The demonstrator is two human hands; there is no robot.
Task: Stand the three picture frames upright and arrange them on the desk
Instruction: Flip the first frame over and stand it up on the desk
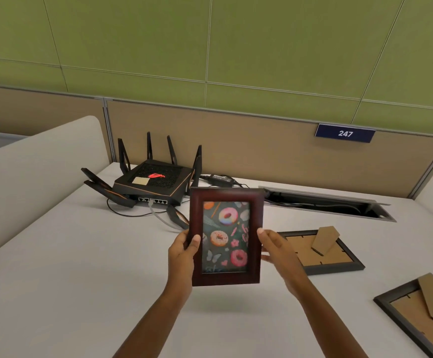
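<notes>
While I am looking down past my forearms, I am holding the dark red-brown frame (226, 236) upright in the air above the white tabletop (81, 267), its doughnut picture facing me. My left hand (183, 250) is gripping its left edge, thumb lying on the front moulding and fingers (186, 244) wrapped behind, clamped on the wood. My right hand (277, 250) is pinching the right edge the same way, thumb on the front, the other fingers curled out of sight behind the frame. A soft shadow is lying on the tabletop just below the frame's lower edge, which is not touching the surface.

Near my right forearm, at the right edge of view, a black frame (417, 316) is lying face down with its cardboard easel leg sticking up, partly cut off by the picture's border. Farther back, just beside my right hand, a second black frame (323, 251) is also lying face down, its brown backing and raised easel leg showing.

Behind the frame I am holding, a black router (153, 184) with several antennas is sitting among cables, a power adapter (219, 179) just beside it. A cable trough (326, 202) is standing open along the rear of the tabletop, and a blue plate (345, 133) reading 247 is hanging on the tan partition.
</notes>
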